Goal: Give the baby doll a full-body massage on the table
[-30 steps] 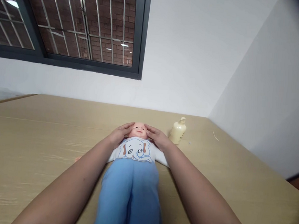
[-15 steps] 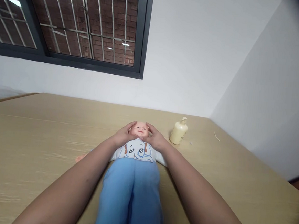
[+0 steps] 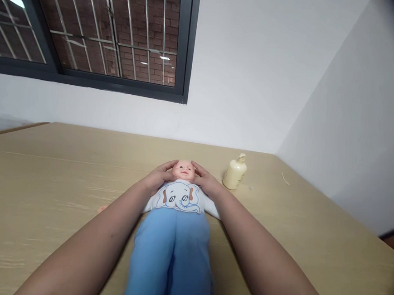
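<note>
Two bare hands cup the doll (image 3: 175, 236), which lies face up along the middle of the table (image 3: 294, 246), its head (image 3: 184, 170) at the far end and its legs towards the near edge of the view. The left hand (image 3: 158, 179) curves against the left side of the head and the right hand (image 3: 208, 183) against the right side, fingers up by the temples and thumbs low by the cheeks; neither is clenched, and whether they grip or merely rest there I cannot tell. The head has a smooth sheen, so it is probably firm plastic or vinyl, a little slippery, and best held from both sides at once. The white shirt (image 3: 178, 196) with the elephant on it and the blue trousers (image 3: 171, 259) look like soft cloth that would give and wrinkle under the fingers. The whole doll is likely light and hard to break, though the neck may well be loose; one palm under the head and another under the back or hips seems the surest hold, rather than a pull on a sleeve. A cream pump bottle (image 3: 235, 174) stands upright on the right, just beyond the right wrist.
</note>
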{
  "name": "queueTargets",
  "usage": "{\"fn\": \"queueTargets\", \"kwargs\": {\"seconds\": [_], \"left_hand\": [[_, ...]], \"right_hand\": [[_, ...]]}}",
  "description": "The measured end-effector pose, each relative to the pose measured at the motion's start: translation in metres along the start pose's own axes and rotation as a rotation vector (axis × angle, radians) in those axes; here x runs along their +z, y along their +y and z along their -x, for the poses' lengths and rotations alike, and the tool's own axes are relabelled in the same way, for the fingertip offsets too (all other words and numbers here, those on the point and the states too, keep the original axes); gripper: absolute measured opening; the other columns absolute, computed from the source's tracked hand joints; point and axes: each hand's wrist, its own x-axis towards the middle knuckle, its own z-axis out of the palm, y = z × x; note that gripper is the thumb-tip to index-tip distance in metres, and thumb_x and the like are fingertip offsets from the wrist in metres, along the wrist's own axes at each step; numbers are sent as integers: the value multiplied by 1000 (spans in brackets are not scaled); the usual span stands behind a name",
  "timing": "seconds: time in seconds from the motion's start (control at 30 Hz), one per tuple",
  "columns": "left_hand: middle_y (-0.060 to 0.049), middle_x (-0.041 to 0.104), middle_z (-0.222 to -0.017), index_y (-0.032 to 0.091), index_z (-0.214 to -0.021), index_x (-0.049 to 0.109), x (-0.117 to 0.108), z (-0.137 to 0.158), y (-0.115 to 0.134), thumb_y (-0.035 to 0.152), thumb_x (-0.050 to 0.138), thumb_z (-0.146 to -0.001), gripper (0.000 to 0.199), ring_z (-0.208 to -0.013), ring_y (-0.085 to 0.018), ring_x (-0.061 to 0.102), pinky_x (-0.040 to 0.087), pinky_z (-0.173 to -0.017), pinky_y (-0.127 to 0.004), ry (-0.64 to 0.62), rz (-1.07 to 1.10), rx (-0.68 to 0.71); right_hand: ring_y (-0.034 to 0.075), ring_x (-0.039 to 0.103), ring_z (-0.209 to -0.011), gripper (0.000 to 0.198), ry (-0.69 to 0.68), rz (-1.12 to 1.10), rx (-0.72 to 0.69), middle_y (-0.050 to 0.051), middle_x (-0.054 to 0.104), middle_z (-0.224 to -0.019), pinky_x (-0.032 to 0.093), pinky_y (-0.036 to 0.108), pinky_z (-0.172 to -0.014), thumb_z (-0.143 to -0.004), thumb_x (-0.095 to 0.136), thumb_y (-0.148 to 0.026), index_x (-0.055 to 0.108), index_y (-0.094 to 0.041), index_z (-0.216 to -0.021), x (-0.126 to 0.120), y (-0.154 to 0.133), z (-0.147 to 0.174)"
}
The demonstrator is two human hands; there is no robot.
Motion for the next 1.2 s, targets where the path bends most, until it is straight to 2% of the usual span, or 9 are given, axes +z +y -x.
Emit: {"fn": "queueTargets", "kwargs": {"seconds": [0.17,0.27,0.43,0.57,0.67,0.87,1.2], "left_hand": [[-15,68,-120,18,-139,53,3,1,3,5,67,-54,87,-100,-32,69,55,-77,-38,31,13,-33],[-14,68,-120,18,-139,52,2,1,1,8,68,-57,84,-100,-32,69,55,-78,-38,20,-6,-17],[-12,56,-138,21,-136,50,2,0,-1,26,76,-71,71,-116,-31,62,53,-90,-38,17,-208,103],[-15,51,-144,20,-139,43,6,1,1,42,80,-73,79,-123,-32,57,50,-97,-40,3,-374,145],[-16,52,-142,20,-137,42,9,3,3,42,86,-65,87,-121,-34,59,51,-98,-43,-22,-362,146],[-16,56,-137,21,-136,42,10,6,4,37,89,-59,92,-114,-33,63,55,-92,-42,-50,-294,107],[-14,57,-136,22,-139,43,8,5,3,35,84,-66,84,-116,-30,62,55,-90,-38,-28,-367,121]], "right_hand": [[30,58,-125,97,-7,-71,-5,9,50,-148,47,42,-105,-66,86,-27,39,-26,-150,1,2,-3],[29,59,-124,96,-10,-64,-7,10,52,-146,47,42,-106,-68,84,-29,36,-24,-151,0,6,-6],[28,52,-132,86,73,92,-22,8,47,-150,42,42,-110,-76,74,-37,35,-27,-152,-3,13,-11],[30,50,-133,100,80,271,-27,10,42,-153,39,47,-112,-72,79,-48,27,-27,-155,1,9,-8],[31,52,-131,111,94,328,-32,13,43,-152,41,48,-110,-66,85,-49,23,-25,-156,6,5,-4],[31,55,-128,112,70,296,-57,14,47,-148,46,45,-107,-62,88,-44,27,-23,-154,8,3,-3],[30,55,-127,107,83,277,-21,13,45,-150,48,44,-104,-65,85,-35,26,-25,-154,5,5,-5]]}}
